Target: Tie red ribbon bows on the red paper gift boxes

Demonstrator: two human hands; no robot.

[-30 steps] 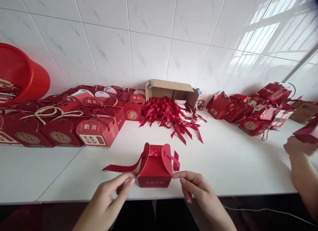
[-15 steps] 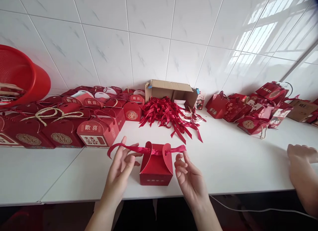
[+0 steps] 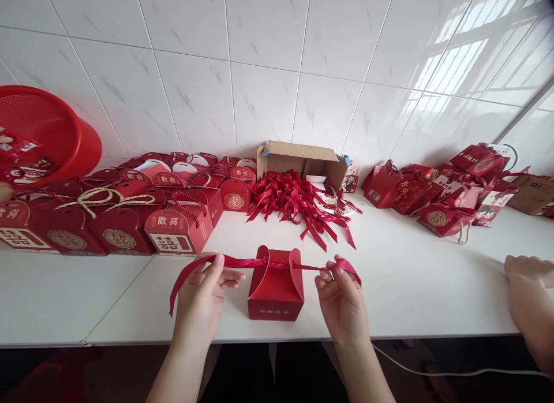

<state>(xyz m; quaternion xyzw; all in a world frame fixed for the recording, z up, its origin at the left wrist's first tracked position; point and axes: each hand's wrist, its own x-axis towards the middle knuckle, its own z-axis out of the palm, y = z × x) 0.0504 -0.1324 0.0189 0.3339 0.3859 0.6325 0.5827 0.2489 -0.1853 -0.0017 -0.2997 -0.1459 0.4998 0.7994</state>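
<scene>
A small red box [image 3: 276,308] stands on the white table near its front edge, its two curved flaps raised. A red ribbon [image 3: 242,263] passes through the holes in both flaps. Left of the box, my left hand [image 3: 201,293] pinches the ribbon between thumb and fingers, and the loose end hangs down past the wrist. My right hand [image 3: 344,299], on the other side, grips the ribbon's right part, whose end drapes over the fingers. The ribbon runs fairly straight between the hands.
Rows of red gift boxes [image 3: 177,232] fill the left. Behind are a ribbon pile [image 3: 289,198] and an open cardboard box [image 3: 298,152]. More red boxes [image 3: 437,218] stand right. A red basket [image 3: 89,143] is far left; another person's hand [image 3: 530,276] rests far right.
Both my hands have closed on the ribbon and moved apart. More ribbon now extends right of the box. The hand inside the red basket has mostly left view.
</scene>
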